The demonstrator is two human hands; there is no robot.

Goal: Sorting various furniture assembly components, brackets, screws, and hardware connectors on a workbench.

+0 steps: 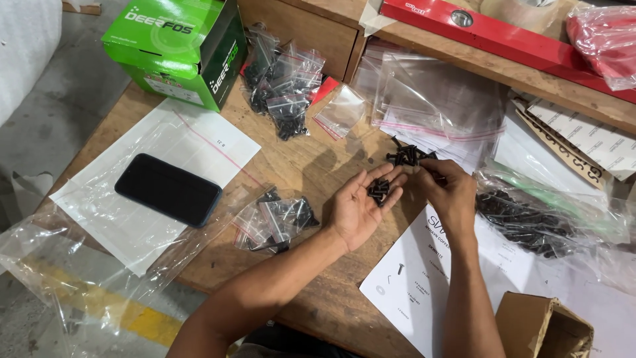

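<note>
Small black metal screws (379, 189) lie in a little heap on the open, upturned palm of the left hand (361, 205) at the centre of the frame, its grip spread apart. Just right of it the right hand (450, 192) has its fingertips pinched together over a loose pile of black screws (407, 156) on the wooden table (311, 159). Small clear bags of screws (278, 217) lie left of the hands, and a black phone (167, 189) rests on a clear plastic sheet (179, 142) further left.

Wooden bench (311, 166) under screws (407, 156), bags (281, 79), phone (167, 189)
</note>
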